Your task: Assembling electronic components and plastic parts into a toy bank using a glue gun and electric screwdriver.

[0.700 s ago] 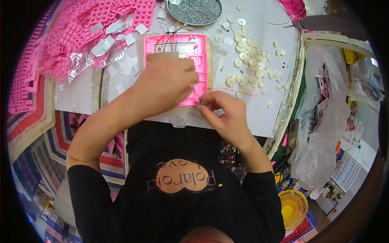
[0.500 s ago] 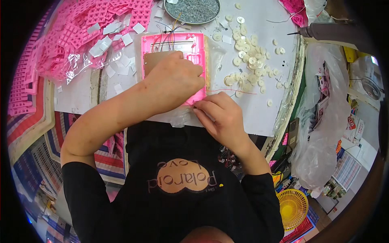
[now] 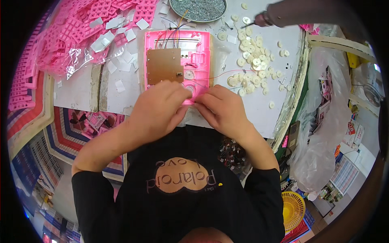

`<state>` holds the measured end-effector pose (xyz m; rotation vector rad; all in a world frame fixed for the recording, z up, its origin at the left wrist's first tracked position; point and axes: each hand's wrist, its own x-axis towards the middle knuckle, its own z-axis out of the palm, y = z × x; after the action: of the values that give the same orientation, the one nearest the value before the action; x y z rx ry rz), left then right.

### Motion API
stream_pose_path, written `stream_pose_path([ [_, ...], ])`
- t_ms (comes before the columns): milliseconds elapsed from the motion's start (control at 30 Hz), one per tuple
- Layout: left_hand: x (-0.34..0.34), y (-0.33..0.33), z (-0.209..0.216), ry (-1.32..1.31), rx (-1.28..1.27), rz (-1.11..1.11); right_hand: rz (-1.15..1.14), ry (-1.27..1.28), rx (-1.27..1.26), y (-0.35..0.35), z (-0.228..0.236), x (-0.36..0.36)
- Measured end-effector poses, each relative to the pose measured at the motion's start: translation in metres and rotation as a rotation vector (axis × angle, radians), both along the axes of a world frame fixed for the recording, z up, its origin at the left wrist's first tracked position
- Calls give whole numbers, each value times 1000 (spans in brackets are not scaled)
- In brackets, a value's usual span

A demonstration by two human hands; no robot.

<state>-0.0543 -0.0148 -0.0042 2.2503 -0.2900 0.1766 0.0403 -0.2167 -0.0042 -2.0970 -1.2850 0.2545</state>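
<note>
At the lower end of the pink casing (image 3: 206, 60), in the upper middle of the frame, the fingers (image 3: 208, 100) of the right hand (image 3: 223, 110) are drawn close together at its lower right corner; whether they pinch anything small cannot be told. Just left of them, the left hand (image 3: 157, 107) is curled over the casing's lower edge, its fingertips bent inward over the pink plastic and its thumb below; what lies between them is hidden.

Above the left hand, a brown board (image 3: 163, 65) covers the left part of the casing, with a small dark switch (image 3: 179, 74) near its lower right corner. Thin coloured wires (image 3: 175, 35) rise past the casing's upper edge, and a red wire (image 3: 227, 72) runs right to a scatter of whitish discs (image 3: 256, 61) on the bench (image 3: 259, 117).

Farther out, a round dish (image 3: 198, 21) of small metal pieces (image 3: 198, 9) stands at the top of the frame. Pink gridded pieces (image 3: 81, 34) fill the upper left, with white squares (image 3: 102, 41) scattered over and beside them. A dark tool (image 3: 308, 14) with a thin tip juts in at the upper right; a yellow basket (image 3: 293, 208) sits at lower right.
</note>
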Motion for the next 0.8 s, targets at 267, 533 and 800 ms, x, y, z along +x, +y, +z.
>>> stream_pose_path([
  [267, -15, -5, -22, -67, 70, 8, -20, -40, -71, -4, 16, -4],
  [533, -14, -3, -25, -73, 74, -6, -84, 53, -112, -3, 7, 0],
  [800, -14, -2, -25, -72, 74, -6, 45, -86, -2, -5, -7, 4],
])
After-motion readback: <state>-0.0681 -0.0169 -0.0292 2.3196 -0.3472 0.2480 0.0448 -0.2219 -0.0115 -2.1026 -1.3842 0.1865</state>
